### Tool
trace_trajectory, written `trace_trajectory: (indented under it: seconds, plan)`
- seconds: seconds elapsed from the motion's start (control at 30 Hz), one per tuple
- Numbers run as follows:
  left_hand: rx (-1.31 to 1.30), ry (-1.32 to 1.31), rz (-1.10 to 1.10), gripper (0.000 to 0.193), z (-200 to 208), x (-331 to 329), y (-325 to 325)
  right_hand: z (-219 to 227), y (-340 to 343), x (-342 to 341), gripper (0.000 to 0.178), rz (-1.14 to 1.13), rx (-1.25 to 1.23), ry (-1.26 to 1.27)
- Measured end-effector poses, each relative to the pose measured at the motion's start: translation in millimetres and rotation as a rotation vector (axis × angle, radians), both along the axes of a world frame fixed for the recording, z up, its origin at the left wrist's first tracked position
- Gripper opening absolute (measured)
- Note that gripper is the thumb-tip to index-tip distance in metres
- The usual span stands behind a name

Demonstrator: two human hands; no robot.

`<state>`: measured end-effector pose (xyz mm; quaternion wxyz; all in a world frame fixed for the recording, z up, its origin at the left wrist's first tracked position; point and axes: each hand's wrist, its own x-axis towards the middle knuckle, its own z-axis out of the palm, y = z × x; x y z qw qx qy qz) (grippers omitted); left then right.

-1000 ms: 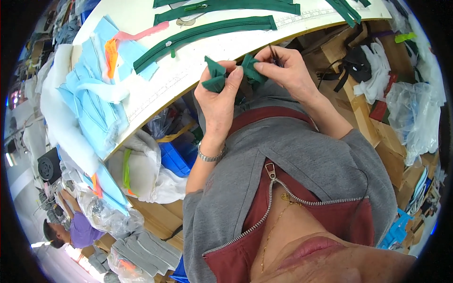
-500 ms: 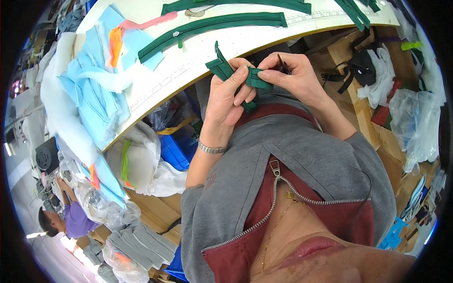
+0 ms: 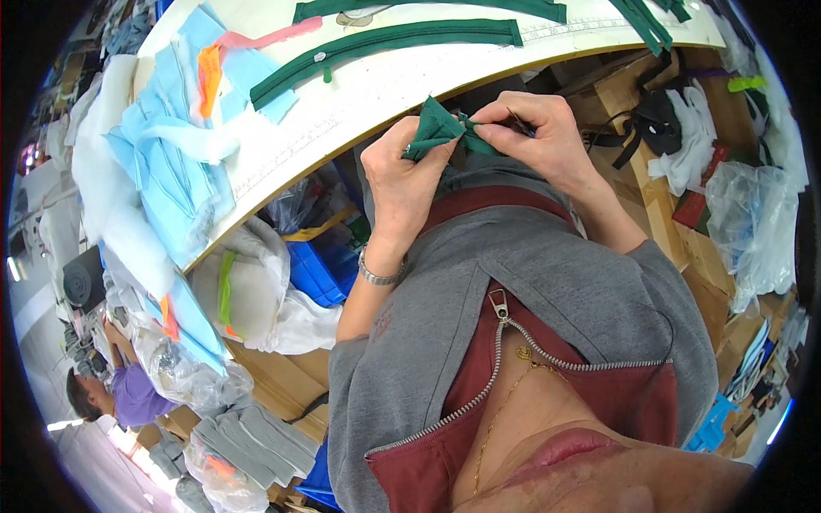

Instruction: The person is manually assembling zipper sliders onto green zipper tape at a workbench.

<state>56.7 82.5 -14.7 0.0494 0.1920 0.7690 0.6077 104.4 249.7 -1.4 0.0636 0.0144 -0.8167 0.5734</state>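
Note:
A green fabric strip, folded over on itself, is held in front of my waist, just off the table edge. My left hand is closed around it, with a pointed fold standing up above the fingers. My right hand pinches the strip's other part between thumb and forefinger. A slim dark tool, perhaps thread snips, is tucked in that same hand; its full shape is hidden. On the table beyond lies a long green strip with a small white piece and a green tab on it.
The white table curves across ahead, with printed ruler marks. Light blue fabric pieces and white padding pile at its left. Below are a blue bin and cardboard. A person in purple is at far left.
My left hand has turned and shifted slightly left, so its back now shows. The green strip is bunched into a pointed fold. My right hand keeps its pinch and the dark tool.

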Motion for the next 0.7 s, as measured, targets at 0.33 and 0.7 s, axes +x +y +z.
trace_trajectory:
  seconds: [0.33,0.7]
  plan:
    - [-0.109,-0.073,-0.109,0.007,-2.1,-3.1,-4.7,-0.6,6.2,-0.4,0.01,0.121,0.042,-0.019]
    - [0.522,-0.533,-0.026,0.011,2.8,-0.6,-6.3,-5.0,10.4,4.9,0.014,0.043,-0.317,-0.257]
